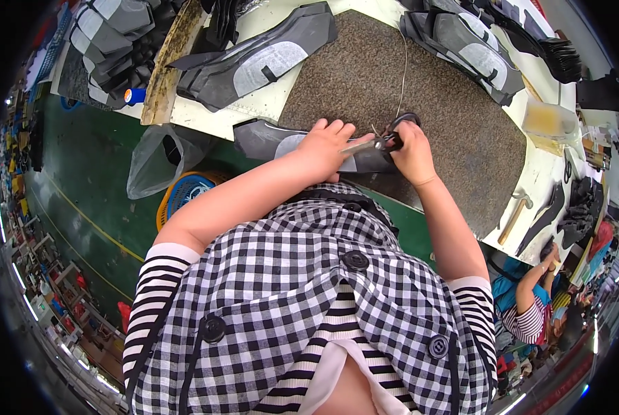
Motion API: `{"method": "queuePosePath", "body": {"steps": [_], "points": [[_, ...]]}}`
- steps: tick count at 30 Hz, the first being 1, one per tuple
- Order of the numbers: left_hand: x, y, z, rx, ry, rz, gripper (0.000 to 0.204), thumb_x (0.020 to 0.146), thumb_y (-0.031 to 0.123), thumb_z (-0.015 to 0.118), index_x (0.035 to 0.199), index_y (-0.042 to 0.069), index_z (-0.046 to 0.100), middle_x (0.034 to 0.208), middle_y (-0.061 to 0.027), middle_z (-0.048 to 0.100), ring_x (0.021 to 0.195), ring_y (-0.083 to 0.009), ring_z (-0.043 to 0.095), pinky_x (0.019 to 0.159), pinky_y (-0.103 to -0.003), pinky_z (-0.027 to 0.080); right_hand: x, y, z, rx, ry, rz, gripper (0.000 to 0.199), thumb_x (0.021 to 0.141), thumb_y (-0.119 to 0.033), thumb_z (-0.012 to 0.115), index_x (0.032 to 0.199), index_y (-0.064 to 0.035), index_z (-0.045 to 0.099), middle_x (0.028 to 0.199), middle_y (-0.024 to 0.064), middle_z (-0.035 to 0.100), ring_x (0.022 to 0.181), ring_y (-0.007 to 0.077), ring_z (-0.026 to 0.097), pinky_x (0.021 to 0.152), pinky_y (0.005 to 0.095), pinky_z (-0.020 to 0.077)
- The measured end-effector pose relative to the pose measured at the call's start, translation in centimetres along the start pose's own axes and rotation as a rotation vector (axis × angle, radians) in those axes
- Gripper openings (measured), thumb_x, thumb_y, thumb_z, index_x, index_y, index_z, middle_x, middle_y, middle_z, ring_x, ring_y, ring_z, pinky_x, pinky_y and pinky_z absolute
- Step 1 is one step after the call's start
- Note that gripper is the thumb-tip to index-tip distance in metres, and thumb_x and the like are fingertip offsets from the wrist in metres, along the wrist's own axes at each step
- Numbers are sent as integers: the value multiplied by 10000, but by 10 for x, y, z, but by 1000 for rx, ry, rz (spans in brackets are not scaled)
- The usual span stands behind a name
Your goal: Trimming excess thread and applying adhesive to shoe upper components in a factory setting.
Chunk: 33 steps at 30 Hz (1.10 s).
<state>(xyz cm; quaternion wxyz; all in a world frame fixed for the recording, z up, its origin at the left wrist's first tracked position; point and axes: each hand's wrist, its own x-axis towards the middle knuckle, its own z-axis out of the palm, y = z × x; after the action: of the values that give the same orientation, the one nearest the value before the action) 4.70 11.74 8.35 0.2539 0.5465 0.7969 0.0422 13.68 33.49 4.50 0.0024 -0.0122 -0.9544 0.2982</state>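
A flat dark-grey piece with a paler patch point(262, 140) lies along the near edge of the table, in front of my body. My left hand point(325, 149) rests on it with fingers stretched out, pressing it down. Closed around black handles, my right hand point(414, 155) holds a pair of scissors point(366, 146). The blades point left, over the piece and close to my left fingertips; whether they are parted is too small to tell. A thin pale thread point(403, 76) runs from the far side of the table down to the scissors.
Stacks of similar grey pieces lie at the far left point(271, 59) and far right point(472, 55). A worn wooden board point(167, 66) stands by a blue spool point(135, 96). A hammer point(515, 218) lies at right; a co-worker point(531, 311) is beyond. A basket point(173, 197) stands below left.
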Motion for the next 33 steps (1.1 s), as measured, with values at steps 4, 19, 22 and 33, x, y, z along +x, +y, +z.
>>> {"method": "queuePosePath", "body": {"steps": [4,19,22,33], "points": [[5,3,-9,63,-64,26,1060,589,296,834,1481,223,266,1188,-99,484,1102,-262,467,924,-388,361,4,-6,-11,296,163,367,220,719,-2,735,818,-19,540,783,101,657,746,180,647,702,301,498],[91,48,-1,-272,679,280,761,741,370,736,1370,77,422,1379,-221,396,1282,-376,387,1072,-481,318,36,-46,-121,1199,681,30,160,837,58,629,857,-76,545,754,21,507,603,95,453,858,416,525],[72,14,-24,-248,613,140,481,795,260,675,1214,61,548,1264,-173,500,1207,-341,451,997,-452,389,26,-48,-122,1256,542,-202,228,793,67,652,808,-90,489,842,46,525,586,128,480,710,368,528],[44,-117,-48,57,845,-707,310,716,118,697,979,43,549,966,-102,547,945,-261,527,817,-395,406,117,-50,-46,417,88,325,200,803,-130,713,853,-12,559,725,79,607,661,145,555,605,300,438]]}}
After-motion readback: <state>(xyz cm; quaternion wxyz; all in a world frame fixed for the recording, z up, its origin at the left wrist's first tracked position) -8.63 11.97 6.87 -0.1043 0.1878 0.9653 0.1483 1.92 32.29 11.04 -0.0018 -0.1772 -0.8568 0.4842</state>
